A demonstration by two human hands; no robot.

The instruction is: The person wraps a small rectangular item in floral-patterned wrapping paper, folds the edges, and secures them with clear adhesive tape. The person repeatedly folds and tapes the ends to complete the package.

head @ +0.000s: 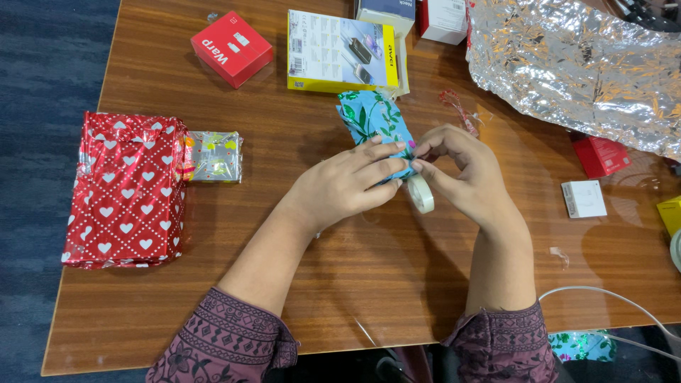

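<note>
Left hand: the left hand (pixel 347 186) lies palm down on the near end of the small parcel in blue floral paper (pixel 374 120), fingers (pixel 389 150) flat and pressing on it rather than closed around it.
Right hand: the right hand (pixel 461 167) meets the left at the parcel's near right corner, thumb and forefinger pinched together on something there; whether that is the paper edge or a strip of clear tape is too small to tell.
Parcel: it rests on the wooden table (pixel 397 262) at mid-table, tilted, its far end pointing at the yellow box (pixel 340 51); its near end is hidden under both hands.
Tape roll: a roll of clear tape (pixel 420 193) stands on edge just below the fingertips, between the two hands, partly covered by the right one.
Left side: a big parcel in red heart-patterned paper (pixel 128 190) lies near the table edge, a small silver-wrapped parcel (pixel 215 156) touching its right side.
Far edge: a red box (pixel 231 48) lies left of the yellow one; further boxes behind are cut off by the frame.
Right side: a crumpled sheet of silver wrap (pixel 574 64) runs out of view, a small white box (pixel 584 198) sits below it, and a white cable (pixel 610 294) crosses the near corner.
Sleeves: patterned maroon cuffs (pixel 227 340) are cut off at the bottom.
</note>
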